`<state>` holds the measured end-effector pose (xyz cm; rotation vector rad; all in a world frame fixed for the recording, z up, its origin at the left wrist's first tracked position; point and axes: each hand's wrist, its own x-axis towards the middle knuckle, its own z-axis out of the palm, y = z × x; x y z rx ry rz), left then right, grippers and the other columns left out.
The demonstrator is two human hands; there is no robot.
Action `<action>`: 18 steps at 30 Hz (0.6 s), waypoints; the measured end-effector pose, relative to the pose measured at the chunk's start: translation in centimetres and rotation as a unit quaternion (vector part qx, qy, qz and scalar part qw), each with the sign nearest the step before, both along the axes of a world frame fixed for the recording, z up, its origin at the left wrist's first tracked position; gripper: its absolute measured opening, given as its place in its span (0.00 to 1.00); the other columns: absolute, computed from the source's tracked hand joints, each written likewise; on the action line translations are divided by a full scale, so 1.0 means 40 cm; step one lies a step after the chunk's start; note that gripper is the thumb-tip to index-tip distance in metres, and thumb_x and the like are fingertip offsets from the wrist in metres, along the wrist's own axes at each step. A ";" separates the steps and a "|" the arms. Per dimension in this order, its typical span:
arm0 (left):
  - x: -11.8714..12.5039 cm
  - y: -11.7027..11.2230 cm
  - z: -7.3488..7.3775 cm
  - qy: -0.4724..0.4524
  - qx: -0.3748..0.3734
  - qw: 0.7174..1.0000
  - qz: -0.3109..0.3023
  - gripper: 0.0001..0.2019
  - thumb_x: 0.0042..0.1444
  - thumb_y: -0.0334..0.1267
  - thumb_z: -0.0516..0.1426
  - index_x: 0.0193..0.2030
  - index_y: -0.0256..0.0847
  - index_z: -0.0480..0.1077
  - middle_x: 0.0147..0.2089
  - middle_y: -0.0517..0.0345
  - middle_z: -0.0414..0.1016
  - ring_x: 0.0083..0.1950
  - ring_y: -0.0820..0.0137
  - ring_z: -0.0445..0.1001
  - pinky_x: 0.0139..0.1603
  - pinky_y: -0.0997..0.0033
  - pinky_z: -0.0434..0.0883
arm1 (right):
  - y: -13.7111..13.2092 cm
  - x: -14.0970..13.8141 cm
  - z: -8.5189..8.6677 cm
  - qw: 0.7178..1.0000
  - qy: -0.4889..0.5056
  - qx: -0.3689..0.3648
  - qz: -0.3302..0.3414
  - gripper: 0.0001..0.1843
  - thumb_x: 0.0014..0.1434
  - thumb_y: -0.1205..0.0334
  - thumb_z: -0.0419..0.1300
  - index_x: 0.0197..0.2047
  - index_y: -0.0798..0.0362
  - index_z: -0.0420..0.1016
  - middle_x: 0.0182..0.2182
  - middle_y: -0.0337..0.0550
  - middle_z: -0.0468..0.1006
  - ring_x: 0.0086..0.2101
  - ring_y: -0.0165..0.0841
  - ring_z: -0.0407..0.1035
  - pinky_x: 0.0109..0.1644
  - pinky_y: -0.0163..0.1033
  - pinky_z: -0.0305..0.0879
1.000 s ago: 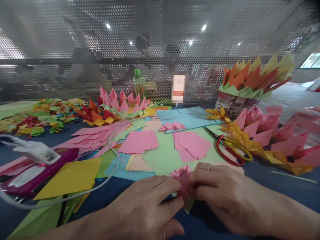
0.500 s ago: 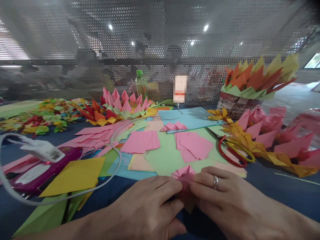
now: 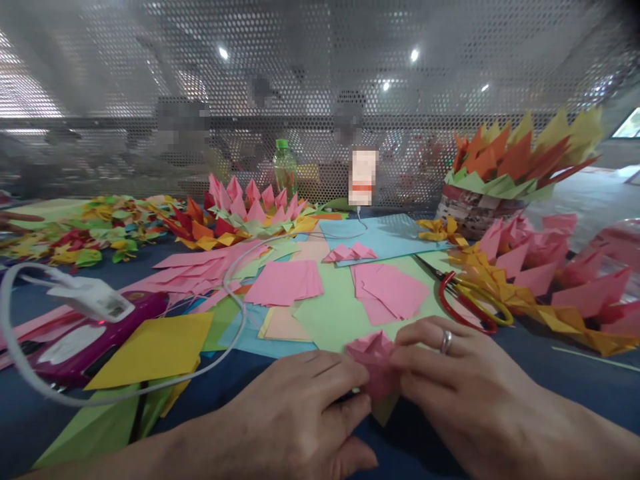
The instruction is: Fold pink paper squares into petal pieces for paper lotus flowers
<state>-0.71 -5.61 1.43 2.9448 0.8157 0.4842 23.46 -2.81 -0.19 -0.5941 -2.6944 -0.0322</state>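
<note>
Fingers meet over a small, folded pink paper piece [image 3: 376, 363] just at the near side of a flat pale-green paper sheet [image 3: 327, 323]. The right hand [image 3: 460, 383], wearing a silver ring [image 3: 446, 342], clamps its fingers on the piece's right edge; left hand [image 3: 300, 400] fingertips touch the left edge, thumb apart — whether they grip cannot be told. Red-and-yellow-handled metal scissors [image 3: 447, 275] lie at the sheet's right, a pink-petalled paper flower [image 3: 256, 212] beyond it.

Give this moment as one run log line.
left hand: holding folded pink paper, left side; right hand: holding its right side; ahead: pink paper squares; beyond right hand: red-and-yellow-handled scissors
</note>
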 end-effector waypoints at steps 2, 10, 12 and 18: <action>-0.003 0.001 -0.004 -0.019 -0.002 1.000 0.006 0.16 0.67 0.44 0.50 0.50 0.38 0.74 0.47 0.50 0.76 0.46 0.63 0.74 0.50 0.67 0.71 | 0.013 0.001 0.004 0.996 0.059 -0.038 -0.061 0.14 0.61 0.72 0.52 0.45 0.51 0.74 0.43 0.45 0.77 0.45 0.39 0.67 0.49 0.45 0.64; -0.011 0.009 -0.011 -0.027 -0.016 0.999 -0.014 0.16 0.69 0.42 0.48 0.51 0.37 0.73 0.49 0.49 0.75 0.47 0.63 0.74 0.49 0.67 0.71 | 0.030 -0.015 0.007 0.961 0.063 -0.200 -0.182 0.08 0.68 0.64 0.50 0.47 0.48 0.69 0.45 0.42 0.71 0.46 0.36 0.66 0.50 0.45 0.63; -0.011 0.011 -0.013 -0.039 -0.020 0.999 -0.025 0.15 0.68 0.41 0.49 0.51 0.37 0.73 0.49 0.49 0.75 0.47 0.63 0.74 0.49 0.67 0.71 | 0.028 -0.015 0.002 0.958 0.060 -0.197 -0.198 0.04 0.66 0.64 0.53 0.43 0.49 0.68 0.44 0.42 0.71 0.44 0.36 0.66 0.49 0.46 0.62; -0.012 0.031 -0.008 -0.119 -0.071 0.990 0.022 0.13 0.67 0.34 0.51 0.56 0.38 0.69 0.52 0.48 0.71 0.53 0.66 0.70 0.53 0.69 0.68 | 0.033 -0.021 -0.018 0.957 0.100 -0.200 -0.187 0.06 0.59 0.68 0.59 0.39 0.51 0.65 0.39 0.41 0.73 0.39 0.35 0.67 0.42 0.41 0.62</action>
